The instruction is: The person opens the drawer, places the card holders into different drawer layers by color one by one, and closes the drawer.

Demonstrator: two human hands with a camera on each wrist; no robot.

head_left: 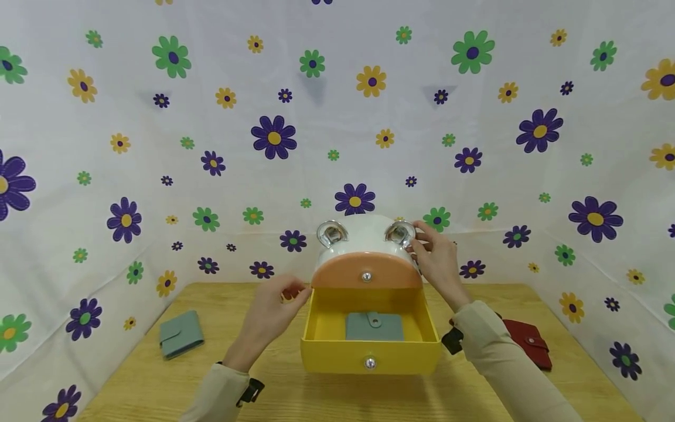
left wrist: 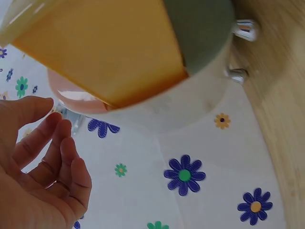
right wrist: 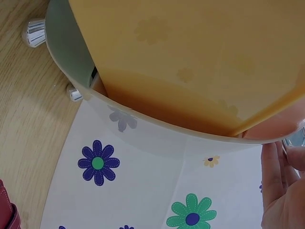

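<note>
A white box [head_left: 369,232] with two silver ears and an orange upper drawer [head_left: 364,271] stands mid-table. Its yellow lower drawer [head_left: 337,356] is pulled out, with a grey-green wallet [head_left: 373,327] lying inside. My left hand [head_left: 270,308] is beside the drawer's left rear corner, fingers loosely bent; in the left wrist view this hand [left wrist: 45,167] holds nothing, and contact with the box is unclear. My right hand [head_left: 439,264] grips the right silver ear [head_left: 401,232] at its outer edge; in the right wrist view that hand [right wrist: 283,186] is partly cut off by the frame.
Another grey-green wallet [head_left: 181,334] lies on the wooden table [head_left: 253,375] at the left. A dark red wallet [head_left: 529,341] is at the right, partly behind my right sleeve. A white cloth [head_left: 316,170] with flower prints surrounds the back and sides.
</note>
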